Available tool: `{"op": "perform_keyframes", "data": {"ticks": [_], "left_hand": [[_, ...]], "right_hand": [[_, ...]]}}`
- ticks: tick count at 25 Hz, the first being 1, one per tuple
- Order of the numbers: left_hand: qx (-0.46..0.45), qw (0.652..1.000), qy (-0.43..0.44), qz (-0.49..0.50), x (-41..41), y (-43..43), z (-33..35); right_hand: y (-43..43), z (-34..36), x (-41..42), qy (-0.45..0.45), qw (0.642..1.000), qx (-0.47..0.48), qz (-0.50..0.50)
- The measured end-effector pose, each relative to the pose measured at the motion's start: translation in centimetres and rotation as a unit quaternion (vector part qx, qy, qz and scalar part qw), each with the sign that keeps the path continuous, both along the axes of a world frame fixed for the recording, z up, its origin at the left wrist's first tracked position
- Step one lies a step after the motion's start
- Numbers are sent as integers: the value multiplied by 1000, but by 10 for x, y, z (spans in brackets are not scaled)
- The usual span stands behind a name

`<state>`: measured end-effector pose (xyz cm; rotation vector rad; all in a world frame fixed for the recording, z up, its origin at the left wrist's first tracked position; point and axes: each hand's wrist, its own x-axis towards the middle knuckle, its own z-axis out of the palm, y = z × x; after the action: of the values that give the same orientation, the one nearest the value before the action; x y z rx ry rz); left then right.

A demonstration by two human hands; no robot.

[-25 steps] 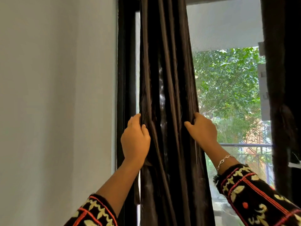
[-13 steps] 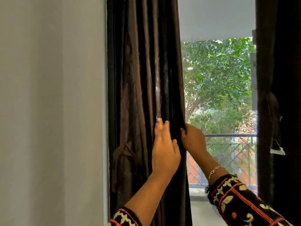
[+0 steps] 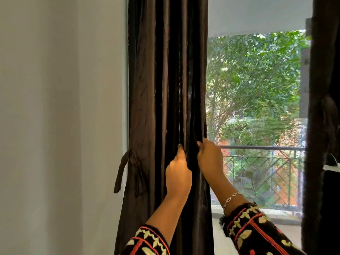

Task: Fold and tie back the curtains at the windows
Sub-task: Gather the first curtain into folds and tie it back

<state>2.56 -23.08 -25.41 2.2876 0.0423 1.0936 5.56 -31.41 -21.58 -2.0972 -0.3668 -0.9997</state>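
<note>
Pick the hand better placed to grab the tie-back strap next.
Left, probably. The tie-back strap hangs at the wall-side edge of the brown curtain, nearer the left hand. The right hand grips the window-side edge and would have to cross over, letting go of the gathered folds.

This is a room in a home. A plain pale wall (image 3: 55, 107) meets a tall window (image 3: 239, 19) hung with a dark brown curtain (image 3: 161, 89), whose fabric tie-back strap (image 3: 121, 170) dangles beside it, and a second curtain (image 3: 323, 126) at the right. Outside stand a metal balcony railing (image 3: 261, 148), leafy trees (image 3: 261, 74) and an orange-red building (image 3: 292, 133).
</note>
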Motion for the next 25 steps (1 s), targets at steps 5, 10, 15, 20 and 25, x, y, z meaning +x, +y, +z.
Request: {"op": "perform_keyframes", "data": {"ticks": [5,10,15,20,25], "left_hand": [[47,999,9,-24,0,-3,-3],[-9,997,-34,-62,10,-3,-16],[68,994,-77,-43,6,2,-25],[83,949,-305,8,-20,19,-50],[-99,970,-213,-61,-23,21,-34]], "right_hand": [[17,-1,-8,6,998,25,59],[25,-2,-17,21,987,72,142],[24,6,-16,40,996,-10,83],[24,-4,-13,12,999,-4,53],[29,-4,-18,24,999,-4,39]]}}
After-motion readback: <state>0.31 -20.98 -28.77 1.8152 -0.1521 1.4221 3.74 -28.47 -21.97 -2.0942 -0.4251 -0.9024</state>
